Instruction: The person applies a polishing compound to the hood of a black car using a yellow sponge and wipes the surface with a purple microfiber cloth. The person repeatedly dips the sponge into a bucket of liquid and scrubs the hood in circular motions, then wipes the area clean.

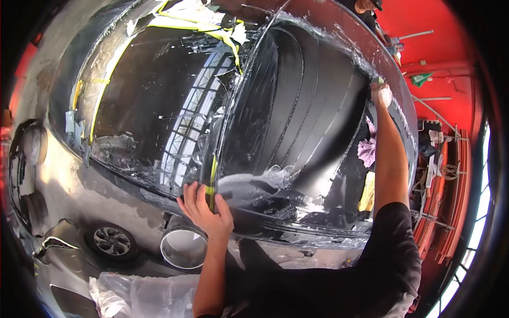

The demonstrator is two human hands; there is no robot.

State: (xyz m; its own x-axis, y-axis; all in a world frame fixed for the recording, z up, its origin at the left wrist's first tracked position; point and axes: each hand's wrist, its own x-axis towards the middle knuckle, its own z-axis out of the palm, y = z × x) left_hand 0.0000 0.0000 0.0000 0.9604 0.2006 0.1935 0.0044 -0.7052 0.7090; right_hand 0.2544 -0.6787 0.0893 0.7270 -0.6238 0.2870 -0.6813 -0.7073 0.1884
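A glossy black car roof panel (331,90) curves in front of me, streaked with whitish wet residue and arcs of droplets. At its far right side my right hand (382,96), whitened with residue, is closed around a small pale-green piece (377,81), pressed to the surface; the fingers cover most of it. My left hand (208,213) rests with its fingers spread on the near edge, beside a strip of yellow tape (213,177). Below my right hand lie a crumpled purple cloth (366,152) and a yellow pad (367,192).
More yellow tape (114,63) frames a dark glass-like panel (143,95) at the left. A wheel (112,240), a round bucket (183,248) and plastic sheeting (148,294) are on the near side. Another person (366,13) stands at the far right, by red racks (448,196).
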